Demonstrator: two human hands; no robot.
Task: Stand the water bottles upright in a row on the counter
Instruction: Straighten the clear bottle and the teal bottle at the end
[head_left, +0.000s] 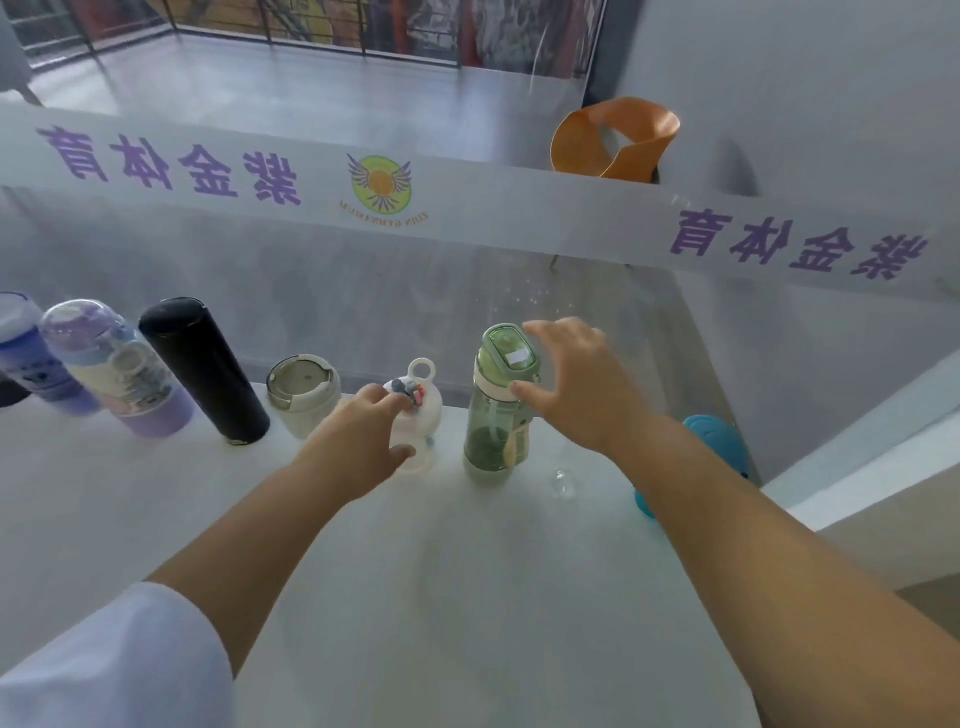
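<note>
Several bottles stand in a row along the back of the white counter: a blue one at the far left, a lavender one with a clear dome lid, a black flask and a short cream cup with a grey lid. My left hand grips a small white bottle with a loop handle, fingers over its top and thumb on its side. A green transparent bottle stands upright to its right. My right hand is spread beside its lid, with only the thumb touching the collar.
A teal object lies at the counter's right edge, partly hidden by my right forearm. A small clear piece rests near the green bottle. A glass panel with a printed banner rises just behind the row. An orange chair is beyond it.
</note>
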